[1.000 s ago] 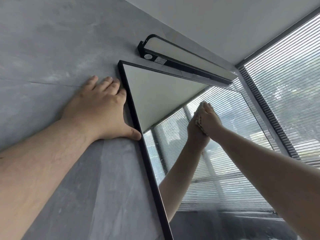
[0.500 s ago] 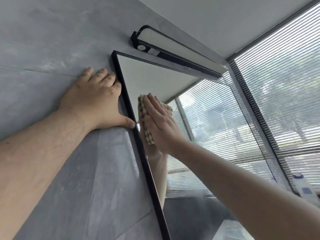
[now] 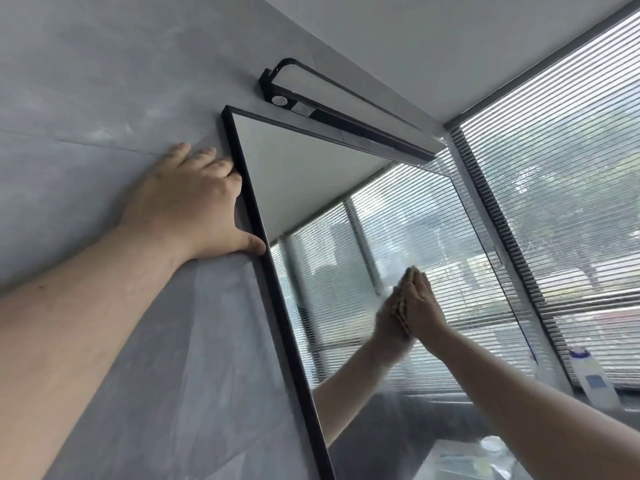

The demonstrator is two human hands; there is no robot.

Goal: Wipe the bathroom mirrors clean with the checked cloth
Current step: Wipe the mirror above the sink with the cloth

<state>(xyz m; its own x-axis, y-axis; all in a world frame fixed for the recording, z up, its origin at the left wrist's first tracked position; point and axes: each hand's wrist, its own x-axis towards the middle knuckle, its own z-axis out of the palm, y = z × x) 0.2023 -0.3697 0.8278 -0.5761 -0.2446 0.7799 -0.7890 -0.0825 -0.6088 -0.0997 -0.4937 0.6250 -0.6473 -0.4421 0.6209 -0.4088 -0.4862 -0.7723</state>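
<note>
Against the grey stone-look wall (image 3: 104, 98), nearest me, the person's left hand (image 3: 187, 206) lies spread flat, thumb touching the black-framed rectangular mirror (image 3: 311, 168). Further along, the right hand (image 3: 420, 306) presses flat with straight fingers, sandwiching the beige checked cloth (image 3: 403, 308) against the glass mid-pane. Hazy streaks show around the cloth; upper glass looks clear. Judgement: wiping under way, lower pane and any other mirrors not yet shown done. Beyond: white plastic bottle (image 3: 594, 379), slatted window blinds (image 3: 571, 168).
</note>
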